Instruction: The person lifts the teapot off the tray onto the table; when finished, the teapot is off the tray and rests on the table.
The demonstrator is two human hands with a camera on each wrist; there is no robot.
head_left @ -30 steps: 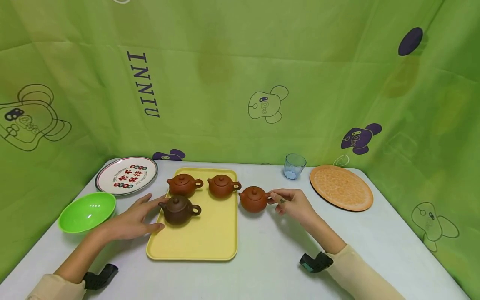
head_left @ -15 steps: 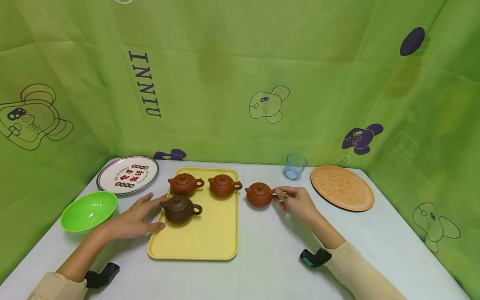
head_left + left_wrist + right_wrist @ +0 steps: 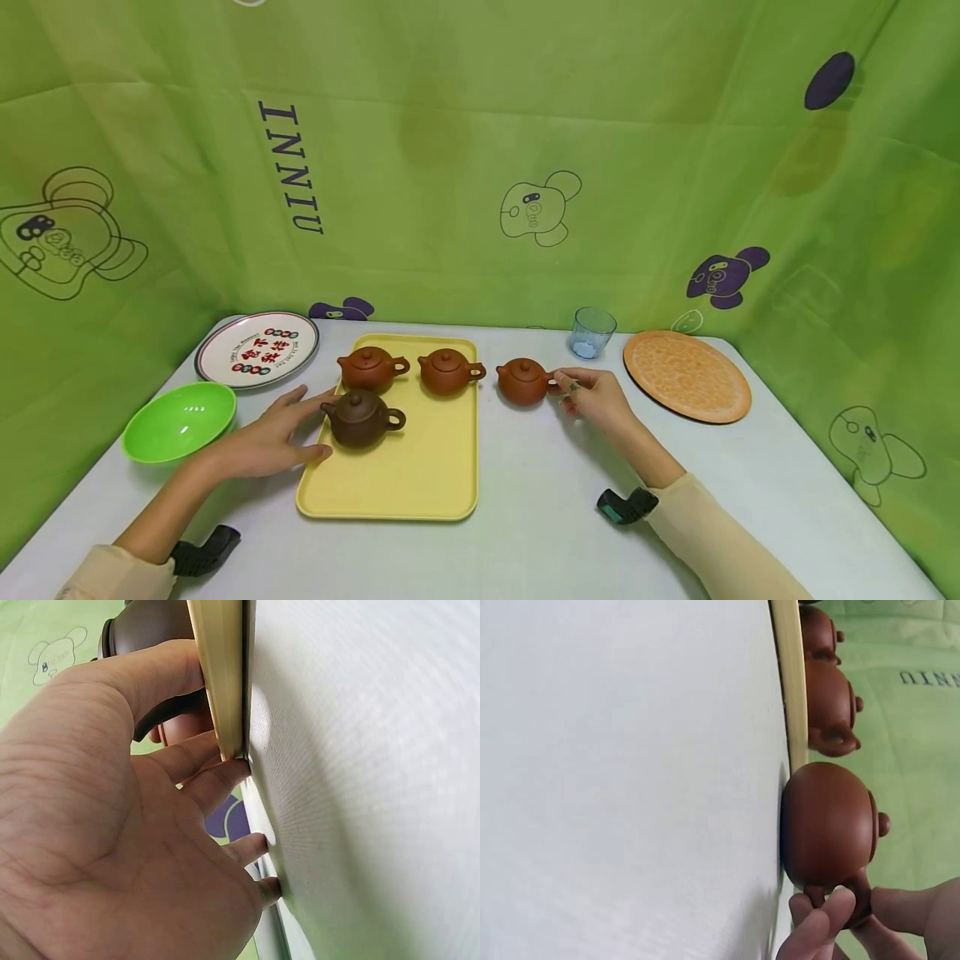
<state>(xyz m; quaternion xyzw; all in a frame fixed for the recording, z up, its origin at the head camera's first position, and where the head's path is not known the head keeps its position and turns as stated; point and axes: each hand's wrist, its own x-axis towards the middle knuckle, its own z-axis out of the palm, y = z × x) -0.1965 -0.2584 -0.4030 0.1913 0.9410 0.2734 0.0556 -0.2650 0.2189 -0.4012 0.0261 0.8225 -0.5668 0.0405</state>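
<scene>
My right hand (image 3: 596, 398) pinches the handle of a reddish-brown teapot (image 3: 522, 382), which stands upright on the white table just right of the yellow tray (image 3: 390, 492). In the right wrist view, thumb and fingers close on the handle of this teapot (image 3: 829, 825). My left hand (image 3: 262, 442) touches the tray's left edge, its thumb and fingers spread along the rim, as the left wrist view shows. A dark brown teapot (image 3: 357, 421) sits on the tray beside that hand. Behind it on the tray are a reddish teapot (image 3: 369, 369) and another reddish teapot (image 3: 447, 372).
A green bowl (image 3: 180, 421) and a white plate with red lettering (image 3: 257, 350) lie at the left. At the back right stand a blue glass (image 3: 592, 333) and a round orange board (image 3: 686, 377). Green curtains (image 3: 420, 167) surround the table.
The teapot in my right hand has moved away from the tray's right edge, a little right and toward the back. My left hand and the tray have stayed in place.
</scene>
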